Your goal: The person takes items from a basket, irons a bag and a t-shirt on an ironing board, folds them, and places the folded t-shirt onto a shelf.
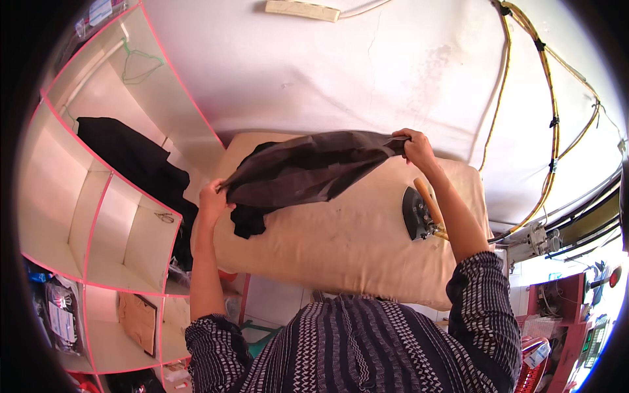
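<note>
A dark grey-brown cloth garment (314,167) is stretched between my two hands above the padded table. My left hand (213,200) pinches its left end, and my right hand (415,147) grips the far right end. Its exact kind cannot be made out. Under its left part, a black cloth (249,221) lies on the beige ironing table (327,252). To the right, below my right forearm, a steam iron (419,213) with a wooden handle rests on the table cover.
At left stands a white shelf unit (124,223) with pink edges. Black clothing (134,154) drapes over it, and a green hanger (139,62) hangs above. Yellow hoses (547,98) run down the wall at right toward the iron. A red basket (534,363) is at lower right.
</note>
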The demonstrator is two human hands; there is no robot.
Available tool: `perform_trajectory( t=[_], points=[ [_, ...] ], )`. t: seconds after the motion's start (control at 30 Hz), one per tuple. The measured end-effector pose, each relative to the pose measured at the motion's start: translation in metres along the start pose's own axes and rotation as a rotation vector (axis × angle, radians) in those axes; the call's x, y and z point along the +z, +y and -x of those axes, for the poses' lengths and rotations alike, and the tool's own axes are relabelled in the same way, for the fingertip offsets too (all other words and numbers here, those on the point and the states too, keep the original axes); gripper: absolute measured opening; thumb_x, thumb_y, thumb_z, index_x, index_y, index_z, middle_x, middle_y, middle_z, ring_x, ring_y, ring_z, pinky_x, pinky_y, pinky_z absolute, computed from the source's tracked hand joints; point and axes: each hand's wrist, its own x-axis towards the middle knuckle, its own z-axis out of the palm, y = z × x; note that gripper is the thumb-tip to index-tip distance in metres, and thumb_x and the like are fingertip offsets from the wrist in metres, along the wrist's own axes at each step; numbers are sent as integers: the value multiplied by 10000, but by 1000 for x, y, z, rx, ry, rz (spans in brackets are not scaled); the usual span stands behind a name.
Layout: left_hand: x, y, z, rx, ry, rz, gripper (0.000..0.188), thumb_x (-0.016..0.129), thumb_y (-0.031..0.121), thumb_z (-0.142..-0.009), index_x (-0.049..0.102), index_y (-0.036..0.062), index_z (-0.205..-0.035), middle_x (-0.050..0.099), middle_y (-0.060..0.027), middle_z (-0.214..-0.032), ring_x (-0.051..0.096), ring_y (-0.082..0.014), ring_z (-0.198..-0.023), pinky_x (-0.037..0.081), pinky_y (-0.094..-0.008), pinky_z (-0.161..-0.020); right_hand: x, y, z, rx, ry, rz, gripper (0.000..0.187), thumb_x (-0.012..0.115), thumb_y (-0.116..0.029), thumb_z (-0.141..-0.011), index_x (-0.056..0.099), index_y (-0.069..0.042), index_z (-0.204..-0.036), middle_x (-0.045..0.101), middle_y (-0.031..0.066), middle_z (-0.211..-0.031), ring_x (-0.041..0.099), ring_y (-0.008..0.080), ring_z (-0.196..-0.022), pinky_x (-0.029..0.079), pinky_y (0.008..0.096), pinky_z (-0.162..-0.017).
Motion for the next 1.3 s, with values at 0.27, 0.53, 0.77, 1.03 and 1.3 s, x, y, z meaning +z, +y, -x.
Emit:
perform_trajectory(
  t=[0.27, 0.53, 0.77, 1.03, 1.3],
  points=[
    [52, -124, 82, 67, -120, 253, 522, 426, -119, -759, 572, 16, -1242, 602, -78, -1183, 586, -150, -1020, 462, -275, -876, 46, 117, 138, -201, -223, 6, 631, 440, 74, -714, 523, -98, -1315, 573, 211, -1232, 592, 341, -1038, 461, 395, -896],
    [87, -194, 159, -404, -124, 281, 464, 461, -106, -752, 560, -17, -1196, 625, -147, -1071, 631, -220, -962, 491, -288, -858, 65, 135, 138, -122, -343, 290, 294, 613, -48, -777, 646, -50, -1070, 596, 155, -1073, 562, 329, -1047, 477, 360, -864],
    [182, -73, 148, -621, -532, 1045, 327, 440, -91, -863, 543, -54, -1171, 632, -155, -1084, 630, -248, -993, 493, -299, -937, 185, 81, 80, -344, -269, 588, 244, 632, -292, -843, 668, -86, -969, 657, 133, -1031, 643, 292, -951, 500, 435, -752],
    [237, -165, 116, -305, -369, 1531, 372, 480, 14, -931, 488, 32, -1303, 609, -122, -1193, 590, -262, -1096, 466, -380, -982, 193, -75, 154, -544, -378, -333, 186, 615, -158, -873, 665, -7, -970, 670, 186, -910, 649, 357, -831, 511, 406, -716],
    [179, -73, 75, -267, -275, 1502, 365, 484, 40, -933, 492, 40, -1298, 605, -122, -1197, 586, -267, -1099, 460, -392, -981, 109, -108, 141, -630, 205, -46, 241, 689, -152, -823, 646, -23, -1022, 609, 145, -857, 617, 299, -803, 506, 379, -705]
  ],
)
